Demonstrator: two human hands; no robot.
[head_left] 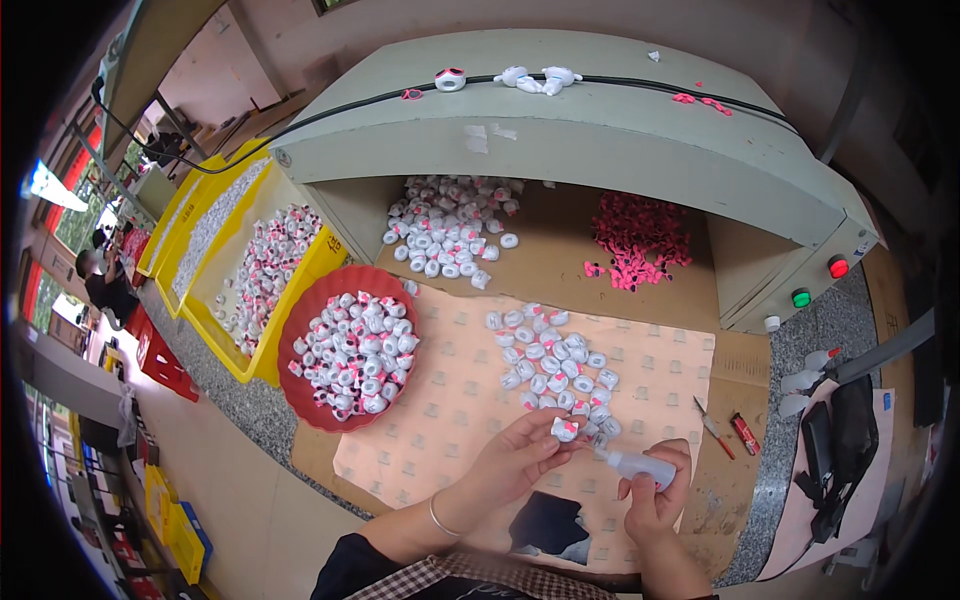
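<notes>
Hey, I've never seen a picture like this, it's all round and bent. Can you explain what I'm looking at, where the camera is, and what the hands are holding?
There is no machine at work here: a person's two bare hands are. The camera sits on their head and looks down; its fisheye lens bends straight edges. The left hand pinches one small white piece. The right hand holds a small squeeze bottle with its nozzle toward that piece. On the pale mat lies a cluster of similar white pieces. A red bowl and a yellow bin on the left hold more. Behind, a grey-green box shelters another white pile and a heap of pink bits.
</notes>
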